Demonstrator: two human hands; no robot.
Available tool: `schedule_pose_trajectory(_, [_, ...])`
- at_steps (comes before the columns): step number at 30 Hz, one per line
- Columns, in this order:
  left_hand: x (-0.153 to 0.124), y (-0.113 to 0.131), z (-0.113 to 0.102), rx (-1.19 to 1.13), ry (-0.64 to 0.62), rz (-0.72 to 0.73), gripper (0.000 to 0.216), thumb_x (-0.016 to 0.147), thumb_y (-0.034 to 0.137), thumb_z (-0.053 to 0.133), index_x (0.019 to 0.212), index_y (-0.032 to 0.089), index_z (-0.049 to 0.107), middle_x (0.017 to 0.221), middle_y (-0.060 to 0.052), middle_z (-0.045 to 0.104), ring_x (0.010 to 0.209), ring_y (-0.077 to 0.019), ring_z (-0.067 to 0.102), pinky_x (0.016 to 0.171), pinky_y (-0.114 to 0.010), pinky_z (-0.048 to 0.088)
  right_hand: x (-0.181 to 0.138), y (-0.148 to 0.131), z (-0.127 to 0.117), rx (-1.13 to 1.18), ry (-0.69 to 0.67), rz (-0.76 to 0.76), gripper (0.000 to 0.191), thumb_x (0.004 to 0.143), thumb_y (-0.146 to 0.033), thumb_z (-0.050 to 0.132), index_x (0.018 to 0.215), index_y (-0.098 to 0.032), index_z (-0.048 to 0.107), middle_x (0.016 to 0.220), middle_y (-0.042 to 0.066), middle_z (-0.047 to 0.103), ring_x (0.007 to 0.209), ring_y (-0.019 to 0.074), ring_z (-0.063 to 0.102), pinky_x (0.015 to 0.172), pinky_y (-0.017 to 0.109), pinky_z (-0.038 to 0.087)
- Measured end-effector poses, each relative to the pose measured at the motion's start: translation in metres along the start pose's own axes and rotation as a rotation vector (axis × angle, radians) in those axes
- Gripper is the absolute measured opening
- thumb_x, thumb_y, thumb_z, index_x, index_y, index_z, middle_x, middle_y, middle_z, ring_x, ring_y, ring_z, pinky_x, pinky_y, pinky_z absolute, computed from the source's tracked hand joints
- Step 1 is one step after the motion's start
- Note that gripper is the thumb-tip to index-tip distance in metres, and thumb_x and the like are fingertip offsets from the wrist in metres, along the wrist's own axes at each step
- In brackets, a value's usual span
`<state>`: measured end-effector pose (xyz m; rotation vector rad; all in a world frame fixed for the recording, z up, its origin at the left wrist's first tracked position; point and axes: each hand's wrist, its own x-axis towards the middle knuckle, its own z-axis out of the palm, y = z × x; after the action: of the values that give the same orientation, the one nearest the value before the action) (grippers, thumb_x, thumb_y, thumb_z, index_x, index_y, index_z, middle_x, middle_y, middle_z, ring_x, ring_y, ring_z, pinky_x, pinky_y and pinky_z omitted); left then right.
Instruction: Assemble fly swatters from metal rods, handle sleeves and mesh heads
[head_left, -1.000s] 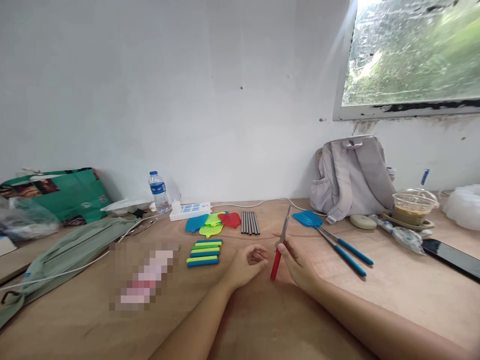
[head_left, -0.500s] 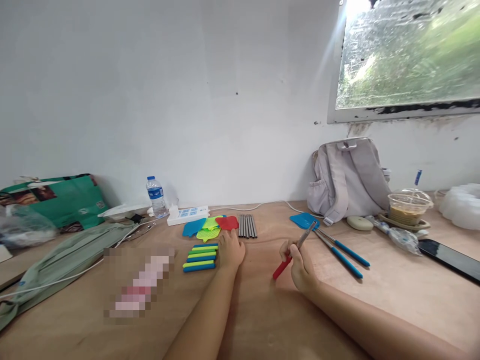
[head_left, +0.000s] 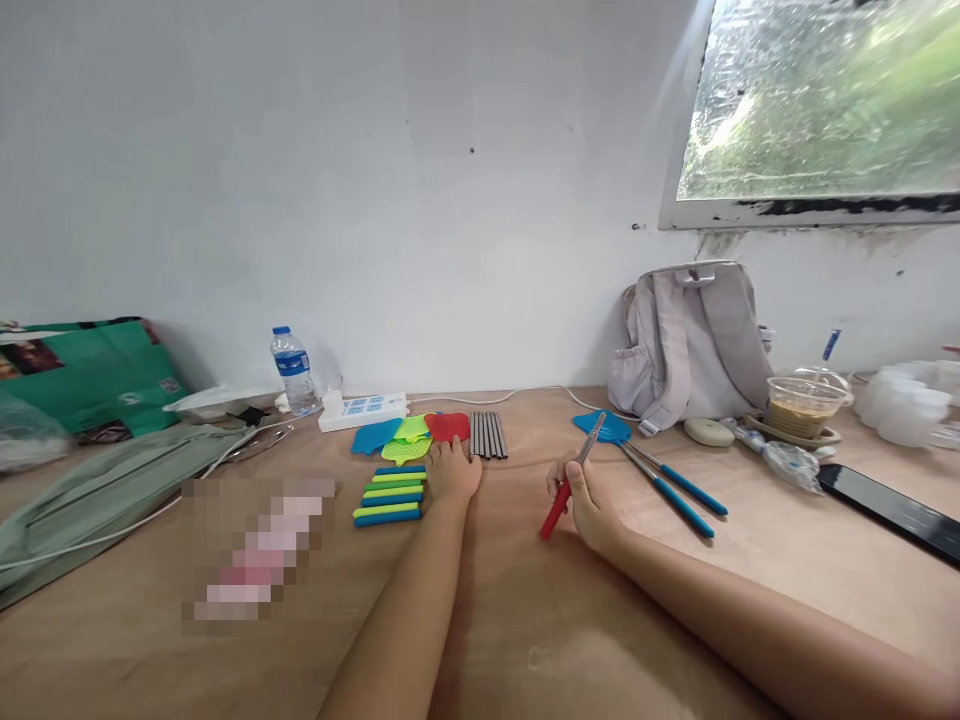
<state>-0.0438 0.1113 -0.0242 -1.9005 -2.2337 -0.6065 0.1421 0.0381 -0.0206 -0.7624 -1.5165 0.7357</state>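
Observation:
My left hand (head_left: 453, 474) reaches to the red fly swatter head (head_left: 449, 427), its fingers stretched out at the head's lower edge. Under and beside that piece lie yellow-green swatter heads (head_left: 406, 452) and a blue swatter head (head_left: 376, 436). Blue, green and yellow handle grips (head_left: 388, 497) lie in a row just left of this hand. Grey metal tubes (head_left: 488, 436) rest side by side beyond it. My right hand (head_left: 589, 500) is closed around a metal rod with a red handle (head_left: 556, 511), tilted with its red end down and left.
Blue fly swatters (head_left: 667, 485) with long rods lie right of my right hand. Behind stand a backpack (head_left: 694, 345), a power strip (head_left: 364, 410) and a water bottle (head_left: 293, 370). A drink cup (head_left: 806, 405) and a phone (head_left: 892, 510) are on the right.
The view has shifted slightly, so most things sit a little higher and further left. The red-handled rod stands a bit steeper in my right hand. My left hand remains by the red head.

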Motion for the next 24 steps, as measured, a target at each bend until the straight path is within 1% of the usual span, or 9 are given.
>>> schedule_pose_trajectory(4, [-0.002,0.000,-0.001,-0.025,-0.012,0.006,0.057,0.077,0.032,0.040,0.128,0.008,0.040,0.128,-0.017,0.047,0.119,-0.0315,0.038,0.095,-0.042,0.029,-0.002,0.002,0.000,0.033,-0.100,0.049,0.036,0.088,-0.052,0.027,0.073,-0.022,0.039,0.061,-0.002,0.046,0.046,0.0102,0.039,0.042,0.024,0.036])
schedule_pose_trajectory(6, [-0.003,0.000,-0.001,-0.041,0.001,0.018,0.058,0.076,0.029,0.040,0.130,0.007,0.037,0.132,-0.017,0.042,0.120,-0.0309,0.037,0.096,-0.042,0.029,-0.002,0.001,-0.001,-0.016,-0.138,0.039,0.035,0.089,-0.050,0.027,0.073,-0.021,0.040,0.061,-0.002,0.046,0.046,0.0105,0.039,0.043,0.024,0.036])
schedule_pose_trajectory(8, [-0.004,0.000,0.000,-0.059,0.029,0.034,0.060,0.076,0.026,0.041,0.131,0.006,0.035,0.135,-0.017,0.038,0.121,-0.0300,0.037,0.097,-0.041,0.028,-0.002,-0.001,-0.002,-0.080,-0.175,-0.005,0.036,0.089,-0.049,0.027,0.072,-0.021,0.041,0.062,-0.001,0.046,0.048,0.0112,0.041,0.046,0.025,0.037])
schedule_pose_trajectory(11, [-0.004,-0.001,0.000,-0.080,0.067,0.051,0.063,0.074,0.024,0.043,0.133,0.004,0.031,0.138,-0.016,0.034,0.122,-0.0289,0.035,0.097,-0.040,0.027,-0.004,-0.003,-0.004,-0.121,-0.149,-0.111,0.036,0.089,-0.047,0.027,0.068,-0.021,0.041,0.061,-0.001,0.045,0.052,0.0122,0.041,0.049,0.026,0.036])
schedule_pose_trajectory(14, [-0.003,-0.001,0.000,-0.079,0.074,0.050,0.062,0.073,0.024,0.044,0.132,0.006,0.033,0.137,-0.016,0.035,0.120,-0.0293,0.037,0.097,-0.044,0.027,-0.006,-0.005,-0.003,-0.137,-0.104,-0.170,0.037,0.090,-0.047,0.025,0.065,-0.022,0.038,0.058,-0.002,0.040,0.051,0.0124,0.039,0.049,0.026,0.034])
schedule_pose_trajectory(17, [-0.002,0.000,-0.002,-0.062,0.057,0.029,0.059,0.073,0.026,0.045,0.129,0.010,0.039,0.130,-0.017,0.045,0.116,-0.0298,0.041,0.098,-0.049,0.021,-0.006,-0.008,0.000,-0.217,-0.164,-0.125,0.039,0.091,-0.046,0.023,0.065,-0.021,0.039,0.057,-0.001,0.042,0.051,0.0124,0.040,0.051,0.026,0.035])
schedule_pose_trajectory(20, [-0.003,0.001,-0.003,-0.064,0.053,0.021,0.057,0.072,0.026,0.047,0.127,0.011,0.042,0.120,-0.017,0.054,0.111,-0.0297,0.046,0.097,-0.050,0.020,-0.002,-0.013,0.003,-0.249,-0.236,-0.059,0.039,0.091,-0.046,0.023,0.066,-0.021,0.040,0.058,-0.001,0.047,0.052,0.0121,0.044,0.053,0.026,0.037])
schedule_pose_trajectory(22, [-0.003,0.001,-0.004,-0.083,0.075,0.025,0.056,0.071,0.025,0.049,0.125,0.012,0.045,0.121,-0.016,0.054,0.110,-0.0296,0.047,0.096,-0.049,0.022,0.002,-0.014,0.003,-0.228,-0.232,-0.027,0.039,0.090,-0.049,0.025,0.067,-0.021,0.041,0.058,-0.001,0.048,0.053,0.0123,0.047,0.054,0.026,0.039])
schedule_pose_trajectory(24, [-0.002,0.000,-0.004,-0.116,0.111,0.023,0.054,0.071,0.022,0.049,0.124,0.012,0.046,0.125,-0.016,0.051,0.111,-0.0289,0.047,0.094,-0.047,0.026,0.006,-0.013,0.002,-0.189,-0.178,0.020,0.041,0.088,-0.053,0.025,0.067,-0.021,0.040,0.056,-0.001,0.049,0.052,0.0124,0.047,0.053,0.026,0.040])
